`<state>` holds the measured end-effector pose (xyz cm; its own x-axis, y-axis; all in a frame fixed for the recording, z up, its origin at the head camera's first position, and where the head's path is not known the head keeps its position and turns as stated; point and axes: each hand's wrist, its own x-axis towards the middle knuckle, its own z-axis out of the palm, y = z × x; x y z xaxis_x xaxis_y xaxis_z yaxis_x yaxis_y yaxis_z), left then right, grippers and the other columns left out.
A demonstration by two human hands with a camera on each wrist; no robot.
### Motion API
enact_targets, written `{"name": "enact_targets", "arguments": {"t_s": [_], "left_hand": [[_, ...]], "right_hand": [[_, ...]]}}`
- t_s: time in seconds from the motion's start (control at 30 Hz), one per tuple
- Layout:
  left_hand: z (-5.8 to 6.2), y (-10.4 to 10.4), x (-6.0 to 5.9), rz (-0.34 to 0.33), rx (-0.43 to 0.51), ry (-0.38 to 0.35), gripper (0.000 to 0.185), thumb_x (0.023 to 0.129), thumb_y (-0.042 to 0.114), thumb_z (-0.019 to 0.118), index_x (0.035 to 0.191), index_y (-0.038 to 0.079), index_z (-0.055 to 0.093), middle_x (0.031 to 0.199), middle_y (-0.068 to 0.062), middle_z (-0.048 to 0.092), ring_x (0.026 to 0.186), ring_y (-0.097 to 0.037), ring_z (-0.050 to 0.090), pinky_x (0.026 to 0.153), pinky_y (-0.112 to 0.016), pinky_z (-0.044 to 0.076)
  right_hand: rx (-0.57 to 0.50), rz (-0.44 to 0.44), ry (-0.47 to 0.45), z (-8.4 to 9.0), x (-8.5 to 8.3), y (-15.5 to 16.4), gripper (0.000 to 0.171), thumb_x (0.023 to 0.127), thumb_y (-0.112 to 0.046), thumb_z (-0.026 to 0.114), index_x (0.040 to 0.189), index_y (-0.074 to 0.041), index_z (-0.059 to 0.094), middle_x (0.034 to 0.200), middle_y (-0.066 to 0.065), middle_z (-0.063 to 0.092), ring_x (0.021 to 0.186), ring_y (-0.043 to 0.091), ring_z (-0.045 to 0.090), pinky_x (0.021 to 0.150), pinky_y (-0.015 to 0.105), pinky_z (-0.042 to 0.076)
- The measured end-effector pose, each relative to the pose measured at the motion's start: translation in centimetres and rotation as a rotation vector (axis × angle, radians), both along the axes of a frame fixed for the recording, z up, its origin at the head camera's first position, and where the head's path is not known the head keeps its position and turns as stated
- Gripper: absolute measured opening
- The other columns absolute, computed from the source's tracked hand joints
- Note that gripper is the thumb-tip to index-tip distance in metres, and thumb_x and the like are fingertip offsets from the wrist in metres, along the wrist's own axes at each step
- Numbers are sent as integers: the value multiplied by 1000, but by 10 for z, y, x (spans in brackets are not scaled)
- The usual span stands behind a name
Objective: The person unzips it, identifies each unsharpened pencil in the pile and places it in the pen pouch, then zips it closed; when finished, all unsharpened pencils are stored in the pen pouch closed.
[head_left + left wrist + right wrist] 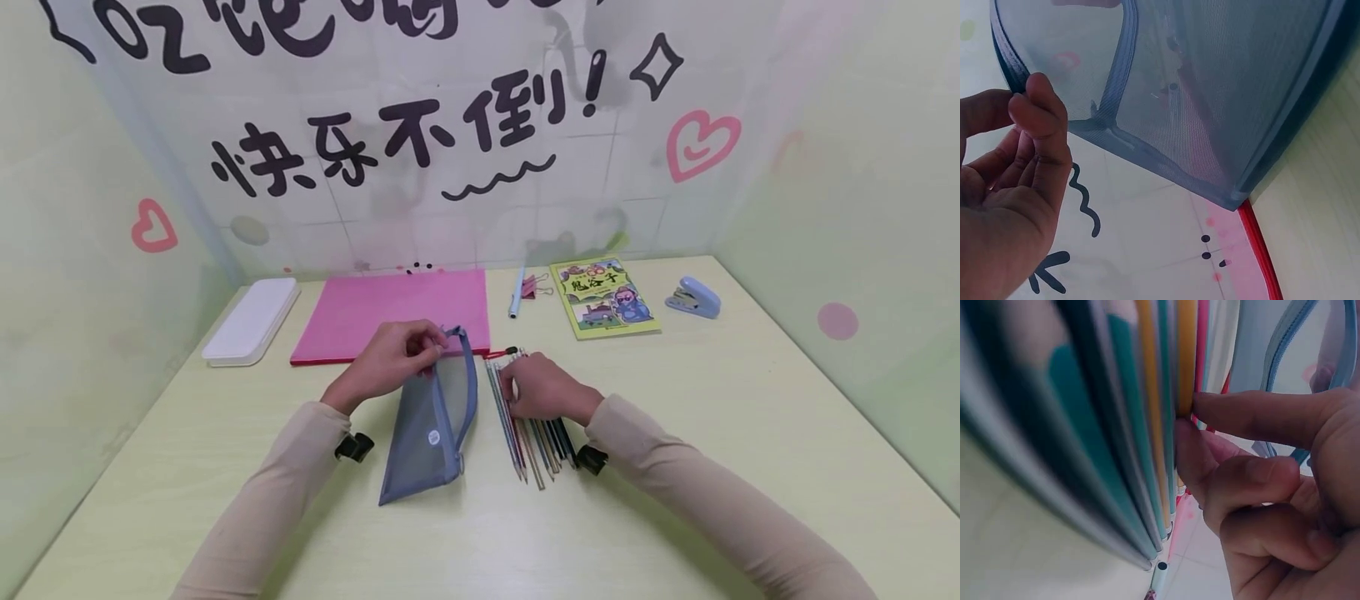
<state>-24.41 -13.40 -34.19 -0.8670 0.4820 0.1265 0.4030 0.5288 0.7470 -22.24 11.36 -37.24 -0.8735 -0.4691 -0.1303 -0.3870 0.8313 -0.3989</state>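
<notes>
A blue-grey mesh zip pouch [420, 433] stands tilted on the table, its zipped mouth spread open toward the pencils. With thumb and fingertips my left hand [393, 358] pinches the zipper edge near its far end; the left wrist view shows the mesh pouch [1197, 100] hanging beside the fingers. A row of colored pencils [516, 450] lies just right of the pouch, tips toward me. Over that row, my right hand [547, 387] is curled, thumb and index finger pinching a yellow pencil [1186, 356] in the right wrist view. The palm hides part of the row.
Behind the pouch lies a pink folder [405, 304] with a red edge, and a white case [252, 321] is left of it. Farther right are a light blue pen [517, 292], binder clips [530, 287], a yellow-green booklet [606, 297] and a blue stapler [693, 297].
</notes>
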Motion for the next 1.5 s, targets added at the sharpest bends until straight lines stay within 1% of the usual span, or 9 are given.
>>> {"name": "enact_targets", "arguments": {"t_s": [0.27,0.37,0.6,0.73,0.9,1.07,1.27,1.4,1.5], "left_hand": [[1,1,1,-12,17,21,10,97,8,63,103,7,70,82,-9,69,67,-17,66,63,-31,60],[1,2,2,-11,16,25,9,97,8,63,103,7,70,82,-9,69,67,-17,66,62,-29,59],[1,1,3,1,8,22,11,97,9,63,104,6,70,88,-19,70,68,-17,66,62,-28,59],[0,0,3,-11,22,23,13,97,9,62,106,1,69,88,-20,71,66,-17,67,62,-30,60],[-1,-1,3,-6,24,25,17,97,9,62,108,-2,69,88,-18,71,66,-17,67,62,-31,60],[-2,-2,3,-5,30,21,16,98,10,62,108,-1,69,90,-22,71,66,-18,67,62,-31,60],[-2,1,2,-5,46,38,11,98,10,62,104,5,69,86,-18,72,65,-18,66,61,-34,60],[-2,3,3,6,47,46,11,98,10,61,104,5,69,82,-11,71,64,-18,67,61,-33,60],[-2,4,4,20,40,59,13,98,10,61,105,3,69,79,-8,71,65,-21,68,60,-31,59]], "right_hand": [[72,-80,-25,1,0,-13,15,80,-3,77,87,-14,70,91,4,67,81,20,56,63,27,45],[61,-108,-42,1,-1,-16,16,79,0,74,88,-13,70,93,5,67,81,21,56,61,26,44],[-5,-147,-72,1,-4,-14,19,75,-2,77,90,-13,71,92,7,64,75,19,55,55,24,41],[-104,-161,-99,9,-5,-9,26,76,-7,80,100,-13,72,91,8,66,65,17,53,54,24,42],[-241,-179,-108,22,-7,-9,34,77,-9,80,109,-11,70,102,11,72,61,15,56,57,24,45],[-456,-247,-126,30,-8,-14,35,82,-11,77,115,-14,68,83,9,73,65,23,61,54,27,45],[-697,-331,-12,28,-10,-27,36,85,-11,74,119,-17,66,81,9,74,75,29,69,57,26,48],[-774,-361,53,23,-10,-36,37,85,-10,73,120,-16,65,83,10,75,74,21,69,60,24,49],[-806,-370,53,19,-9,-41,38,86,-10,73,122,-16,64,84,10,75,71,18,67,59,24,49]]}}
